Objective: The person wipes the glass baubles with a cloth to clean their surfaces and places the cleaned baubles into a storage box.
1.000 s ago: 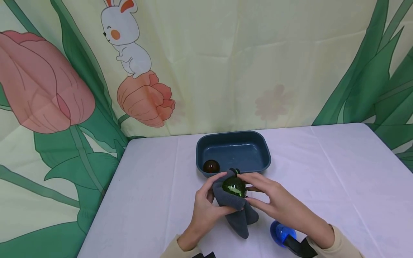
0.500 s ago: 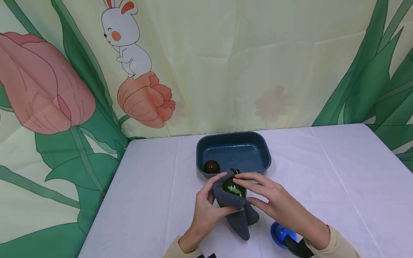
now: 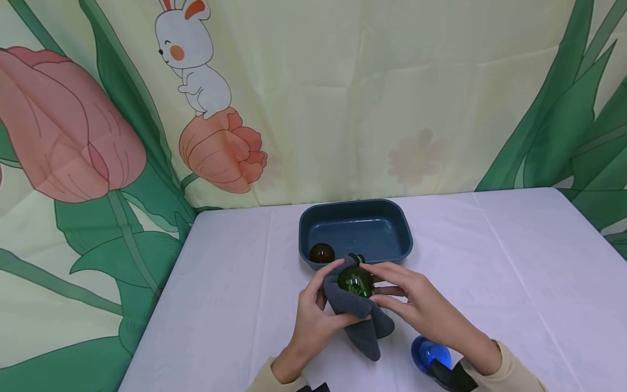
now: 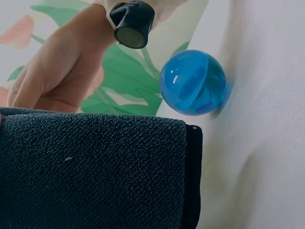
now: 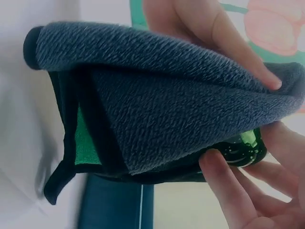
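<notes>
A transparent green ball (image 3: 355,281) sits in a fold of dark grey cloth (image 3: 362,335), raised in front of the basin. From the left, my left hand (image 3: 315,321) grips the cloth, with thumb and fingers spread around it under the ball. My right hand (image 3: 416,302) holds the ball by its right side, fingertips on top and thumb lower down. In the right wrist view, the cloth (image 5: 157,105) covers most of the ball (image 5: 250,143), and the right hand's fingers (image 5: 228,191) reach its exposed edge. The cloth (image 4: 90,167) hides the ball in the left wrist view.
Behind the hands stands a dark blue basin (image 3: 403,239) with a dark brown ball (image 3: 321,253) in its front left corner. A transparent blue ball (image 4: 193,82) rests on the white-covered table (image 3: 220,305), near the right forearm. A printed curtain (image 3: 313,98) hangs behind the table.
My right fingers spread over the ball's upper face half a second ago and are now back at its right side. The ball's highlights have shifted. The left hand and cloth hold nearly still.
</notes>
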Available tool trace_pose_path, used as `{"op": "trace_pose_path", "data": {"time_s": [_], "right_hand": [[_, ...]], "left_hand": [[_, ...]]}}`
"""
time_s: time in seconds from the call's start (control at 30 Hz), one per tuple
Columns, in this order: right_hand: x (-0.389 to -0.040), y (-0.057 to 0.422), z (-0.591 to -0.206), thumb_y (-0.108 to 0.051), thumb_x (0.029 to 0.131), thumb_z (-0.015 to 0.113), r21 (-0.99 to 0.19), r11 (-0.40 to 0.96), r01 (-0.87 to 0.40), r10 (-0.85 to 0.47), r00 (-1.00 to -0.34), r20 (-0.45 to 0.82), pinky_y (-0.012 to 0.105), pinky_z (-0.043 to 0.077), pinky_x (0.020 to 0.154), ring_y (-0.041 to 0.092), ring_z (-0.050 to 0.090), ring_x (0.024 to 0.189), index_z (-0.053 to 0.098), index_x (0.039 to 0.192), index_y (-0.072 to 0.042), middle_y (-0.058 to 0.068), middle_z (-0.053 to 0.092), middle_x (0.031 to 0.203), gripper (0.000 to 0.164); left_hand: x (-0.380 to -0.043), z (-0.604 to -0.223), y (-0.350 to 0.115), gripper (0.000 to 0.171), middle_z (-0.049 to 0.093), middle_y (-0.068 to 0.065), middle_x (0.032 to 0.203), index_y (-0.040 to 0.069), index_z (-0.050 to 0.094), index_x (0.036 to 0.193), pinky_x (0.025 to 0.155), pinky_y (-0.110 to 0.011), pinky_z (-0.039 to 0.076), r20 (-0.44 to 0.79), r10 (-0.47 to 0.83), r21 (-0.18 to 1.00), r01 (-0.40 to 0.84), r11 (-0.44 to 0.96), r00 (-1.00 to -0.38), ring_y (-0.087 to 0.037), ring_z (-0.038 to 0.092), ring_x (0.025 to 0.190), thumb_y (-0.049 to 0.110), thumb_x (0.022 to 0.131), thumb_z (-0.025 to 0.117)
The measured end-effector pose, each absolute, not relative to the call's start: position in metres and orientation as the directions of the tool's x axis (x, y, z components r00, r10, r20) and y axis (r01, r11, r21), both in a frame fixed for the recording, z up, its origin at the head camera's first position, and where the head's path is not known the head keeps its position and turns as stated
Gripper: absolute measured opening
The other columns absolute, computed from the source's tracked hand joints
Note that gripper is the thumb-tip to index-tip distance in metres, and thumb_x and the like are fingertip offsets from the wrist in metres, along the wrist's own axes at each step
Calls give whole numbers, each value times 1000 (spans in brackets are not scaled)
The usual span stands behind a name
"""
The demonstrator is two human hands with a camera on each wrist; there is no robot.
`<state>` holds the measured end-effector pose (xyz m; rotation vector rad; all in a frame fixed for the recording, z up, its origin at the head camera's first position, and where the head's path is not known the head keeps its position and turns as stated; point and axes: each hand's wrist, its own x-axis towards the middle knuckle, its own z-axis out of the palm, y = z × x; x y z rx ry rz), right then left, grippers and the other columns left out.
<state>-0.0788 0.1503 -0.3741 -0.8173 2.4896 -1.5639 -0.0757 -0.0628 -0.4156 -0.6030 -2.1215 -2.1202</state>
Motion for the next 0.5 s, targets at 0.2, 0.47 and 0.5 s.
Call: {"op": "trace_pose_path", "data": {"time_s": [0.2, 0.47, 0.5], "right_hand": [[-78, 150, -372, -20, 96, 66, -859, 358, -366, -503, -851, 153, 31, 59, 88, 28, 64, 116, 52, 142, -4, 15, 57, 135, 51], [-78, 152, -370, -5, 81, 81, -708, 380, -596, -509, -773, 379, 21, 54, 94, 16, 61, 120, 58, 138, -16, 0, 57, 136, 62], [-78, 153, -370, -1, 78, 82, -675, 376, -634, -515, -749, 417, 19, 53, 95, 15, 60, 121, 59, 137, -17, -1, 57, 136, 66]], "left_hand": [[-76, -417, -64, 81, 62, -10, 132, 15, 54, 138, 103, -31, 50, 346, 202, 937, 347, -30, -916, -22, 64, 118, 0, 67, 90], [-75, -419, -66, 79, 63, -9, 130, 16, 55, 137, 102, -31, 51, 337, 206, 941, 336, -39, -919, -22, 64, 118, 1, 68, 89], [-75, -419, -66, 78, 63, -9, 131, 16, 55, 137, 102, -31, 51, 337, 206, 941, 336, -40, -919, -22, 64, 118, 1, 68, 89]]}}
